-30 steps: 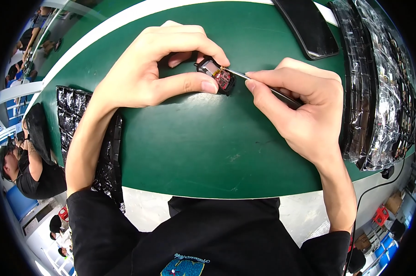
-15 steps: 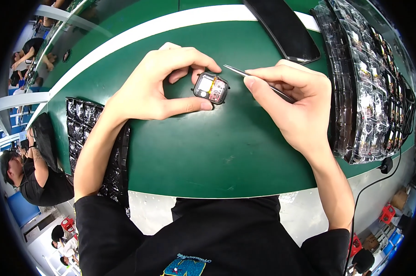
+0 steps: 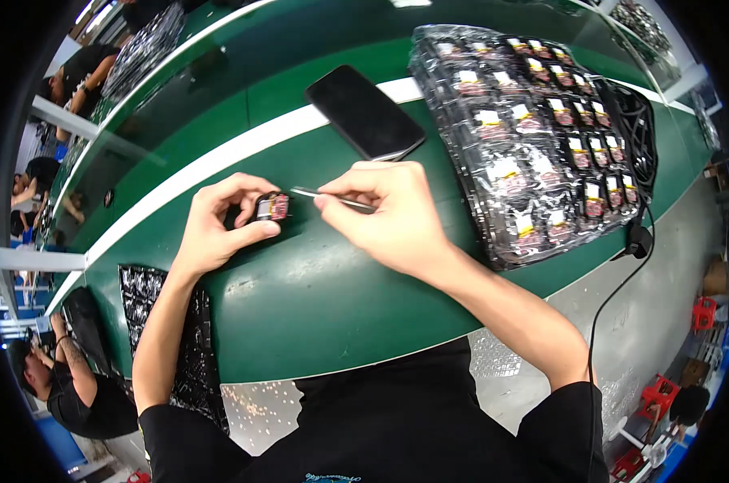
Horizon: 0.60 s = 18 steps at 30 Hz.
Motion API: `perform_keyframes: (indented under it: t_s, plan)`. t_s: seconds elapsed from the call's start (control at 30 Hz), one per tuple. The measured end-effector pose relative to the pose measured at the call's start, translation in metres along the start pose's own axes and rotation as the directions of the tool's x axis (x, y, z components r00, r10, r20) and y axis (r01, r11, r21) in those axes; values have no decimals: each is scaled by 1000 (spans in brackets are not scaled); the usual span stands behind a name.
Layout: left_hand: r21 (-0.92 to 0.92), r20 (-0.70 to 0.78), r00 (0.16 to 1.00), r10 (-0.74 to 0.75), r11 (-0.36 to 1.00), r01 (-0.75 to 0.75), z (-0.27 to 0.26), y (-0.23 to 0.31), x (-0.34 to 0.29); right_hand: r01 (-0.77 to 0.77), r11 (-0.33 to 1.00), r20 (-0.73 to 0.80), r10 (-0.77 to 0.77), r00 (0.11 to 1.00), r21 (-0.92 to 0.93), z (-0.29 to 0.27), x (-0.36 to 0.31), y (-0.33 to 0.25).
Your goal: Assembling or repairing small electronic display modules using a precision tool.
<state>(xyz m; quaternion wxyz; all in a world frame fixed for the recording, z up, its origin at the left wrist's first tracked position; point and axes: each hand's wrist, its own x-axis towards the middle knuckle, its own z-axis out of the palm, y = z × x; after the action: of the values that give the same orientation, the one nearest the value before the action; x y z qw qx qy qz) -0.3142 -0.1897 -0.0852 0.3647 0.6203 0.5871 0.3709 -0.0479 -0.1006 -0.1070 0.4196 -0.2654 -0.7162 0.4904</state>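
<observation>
Between the thumb and fingers of my left hand (image 3: 207, 229) is a small black watch case (image 3: 273, 207), held above the green table. Its open side shows a white part, a yellow strip and a reddish circuit board. The case is tilted, and some of its edge is hidden by my fingers. My right hand (image 3: 397, 213) pinches slim metal tweezers (image 3: 308, 192). Their tip points left at the case and is a short way apart from it.
A black phone (image 3: 364, 113) lies beyond my hands. Stacked clear plastic trays (image 3: 493, 153) with several watch cases stand on the right, beside a black cable (image 3: 642, 145). Dark empty-looking trays (image 3: 191, 338) lie under my left forearm. A co-worker (image 3: 86, 394) sits at left.
The view has shifted, showing more of the trays and phone. The watch case is now tilted more on its side in my left hand. The tweezers stay in my right hand, apart from it.
</observation>
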Motion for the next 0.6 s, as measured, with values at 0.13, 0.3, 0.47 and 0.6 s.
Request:
perform_keyframes:
  t_s: [0.13,0.3,0.47,0.6]
  plan:
    - [-181,-110,991,-79,982,58,-18,-3,12,14,999,-6,-14,1000,31,-1,1,0]
    - [-143,-143,987,71,985,-92,-15,49,51,2,998,39,-4,999,57,-2,0,4]
    - [14,27,938,346,938,-346,27,115,132,41,999,76,-41,996,7,-2,-2,0]
    - [294,223,876,428,827,-479,61,148,211,65,998,83,-63,995,-11,0,-2,4]
